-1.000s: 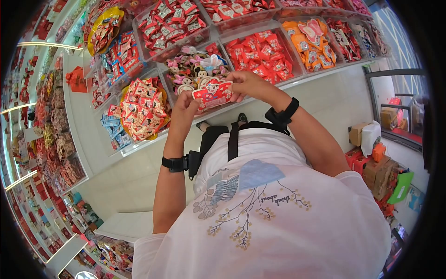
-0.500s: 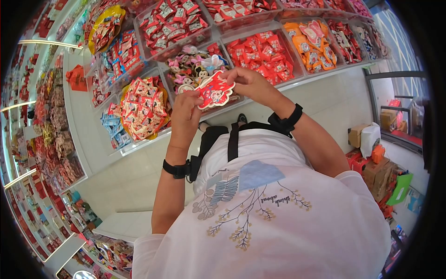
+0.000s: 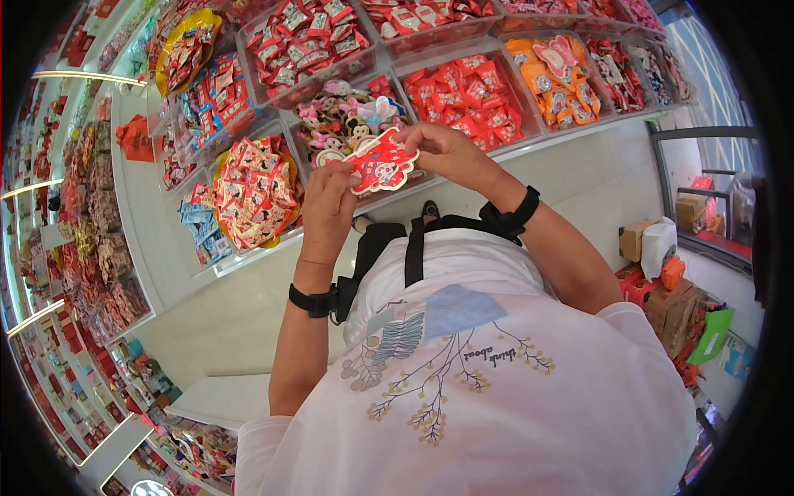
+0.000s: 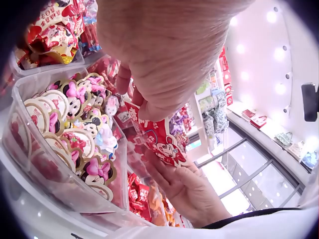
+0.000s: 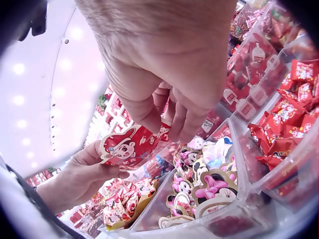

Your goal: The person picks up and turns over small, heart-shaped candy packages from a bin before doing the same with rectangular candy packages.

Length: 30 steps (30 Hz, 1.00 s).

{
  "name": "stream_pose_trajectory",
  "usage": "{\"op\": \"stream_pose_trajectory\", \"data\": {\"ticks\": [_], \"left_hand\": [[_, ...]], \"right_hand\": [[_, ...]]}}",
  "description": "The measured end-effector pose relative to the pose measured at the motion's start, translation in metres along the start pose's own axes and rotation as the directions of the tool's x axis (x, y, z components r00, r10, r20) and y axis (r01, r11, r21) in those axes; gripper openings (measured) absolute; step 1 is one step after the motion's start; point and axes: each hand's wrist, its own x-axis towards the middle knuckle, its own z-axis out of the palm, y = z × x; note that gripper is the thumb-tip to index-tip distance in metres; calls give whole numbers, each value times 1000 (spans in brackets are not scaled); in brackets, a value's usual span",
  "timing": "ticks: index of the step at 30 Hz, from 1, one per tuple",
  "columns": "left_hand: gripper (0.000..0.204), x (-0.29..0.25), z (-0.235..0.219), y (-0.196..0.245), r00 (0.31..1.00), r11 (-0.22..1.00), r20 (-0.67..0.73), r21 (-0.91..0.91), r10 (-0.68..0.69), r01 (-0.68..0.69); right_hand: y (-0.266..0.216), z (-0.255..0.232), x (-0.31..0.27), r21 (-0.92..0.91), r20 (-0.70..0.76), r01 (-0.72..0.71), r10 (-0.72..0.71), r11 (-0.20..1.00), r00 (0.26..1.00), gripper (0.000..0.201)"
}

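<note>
At upper ctr of the head view, a red shaped card (image 3: pixel 385 165), prob light, thin & stiffish, best taken by opp edges so it won't crease, is pinched by left hand (image 3: pixel 329 202) & right hand (image 3: pixel 453 155), w/ cartoon cutouts (image 3: pixel 358 130) behind & red packets (image 3: pixel 465 99) upper rt.

On the white shirt (image 3: pixel 480 397) I read "think about", upside down from the head view; I cannot make out the print on the red card (image 3: pixel 383 164) or wrapped packets (image 3: pixel 256 194).
</note>
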Motion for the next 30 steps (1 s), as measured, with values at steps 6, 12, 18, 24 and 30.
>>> {"op": "stream_pose_trajectory", "data": {"ticks": [6, 12, 18, 24, 30], "left_hand": [[30, -3, 2, -1, 996, 996, -56, -60, -70, 67], [30, -3, 4, -6, 996, 1000, -86, -10, -27, 26], [23, -3, 5, 1, 887, 842, -41, -336, -461, 422], [39, 9, -3, 14, 771, 272, 417, -765, -482, 584], [39, 18, 1, 35, 795, 221, 381, -822, -472, 525]], "right_hand": [[0, 1, -2, 1, -12, 25, -25, 1000, 1000, 18], [-1, 2, -1, -67, -32, 34, -36, 997, 999, 17], [-2, -1, -3, -93, -9, 68, -69, 993, 998, 15], [-9, 8, -1, -336, -99, 127, -169, 933, 981, 14], [-10, 16, -1, -486, -63, 239, -306, 841, 950, 14]]}}
